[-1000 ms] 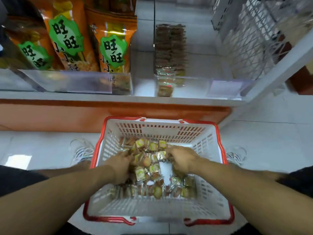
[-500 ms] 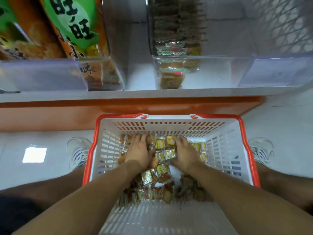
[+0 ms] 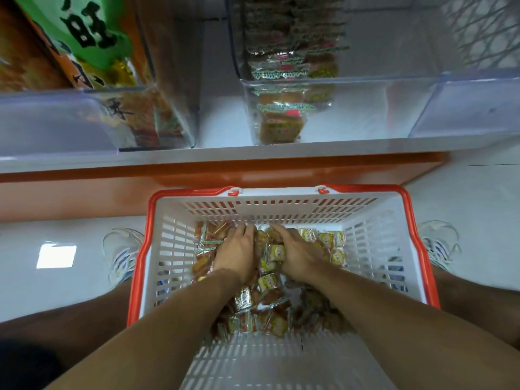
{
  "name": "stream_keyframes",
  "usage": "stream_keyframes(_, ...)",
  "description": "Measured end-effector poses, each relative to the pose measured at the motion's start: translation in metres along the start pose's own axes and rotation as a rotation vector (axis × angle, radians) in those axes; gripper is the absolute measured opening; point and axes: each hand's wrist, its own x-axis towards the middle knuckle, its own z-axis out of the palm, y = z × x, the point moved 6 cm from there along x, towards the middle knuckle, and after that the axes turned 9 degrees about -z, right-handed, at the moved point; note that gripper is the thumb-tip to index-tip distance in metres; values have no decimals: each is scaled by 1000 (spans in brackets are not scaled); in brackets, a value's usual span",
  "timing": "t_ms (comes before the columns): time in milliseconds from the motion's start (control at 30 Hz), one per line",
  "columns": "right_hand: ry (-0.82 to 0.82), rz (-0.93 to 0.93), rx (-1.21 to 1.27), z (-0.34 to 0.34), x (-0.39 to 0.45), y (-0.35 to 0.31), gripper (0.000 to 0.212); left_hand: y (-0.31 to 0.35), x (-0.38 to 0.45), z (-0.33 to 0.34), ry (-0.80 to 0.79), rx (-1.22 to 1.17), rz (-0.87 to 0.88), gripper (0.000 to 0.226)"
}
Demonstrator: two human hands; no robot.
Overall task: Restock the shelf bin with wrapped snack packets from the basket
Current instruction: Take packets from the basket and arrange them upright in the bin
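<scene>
my left hand and right hand are both down in the basket, fingers curled into the packets. can't tell if either actually grips any. clear bin sits on the shelf above.

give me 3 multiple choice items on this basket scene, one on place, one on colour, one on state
1. Where are both hands?
A. inside the basket, on the packet pile
B. in the shelf bin
C. on the basket handles

2. The basket rim is:
A. blue
B. orange-red
C. green

3. The clear shelf bin above the basket is:
A. packed to its front wall
B. holding a few packets at its left side
C. lidded

Answers:
1 A: left hand and right hand lie on the packets.
2 B: basket.
3 B: shelf bin.
</scene>
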Motion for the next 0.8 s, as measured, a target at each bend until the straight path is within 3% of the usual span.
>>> stream_keyframes(67,-6,-21,7,2,-2,-3,103,1,0,0,-26,-35,-36,63)
stream_keyframes(167,77,16,116,1,-5,0,81,0,0,-1,-33,-82,-92,43)
stream_keyframes(333,178,7,218,-9,-15,1,74,0,-10,-7,-1,-108,-131,54)
stream_keyframes(400,201,6,230,-16,-19,1,72,-1,-17,-13,12,-154,-154,47)
stream_keyframes(500,170,-27,225,-32,-26,-4,66,-4,-26,-26,-10,-352,-193,19)
stream_keyframes(667,19,-189,133,-90,-53,-44,60,-4,-43,-60,-138,-651,-217,21)
stream_keyframes(800,34,-372,82,-167,-102,-102,51,18,-73,-102,-394,-1060,-221,9)
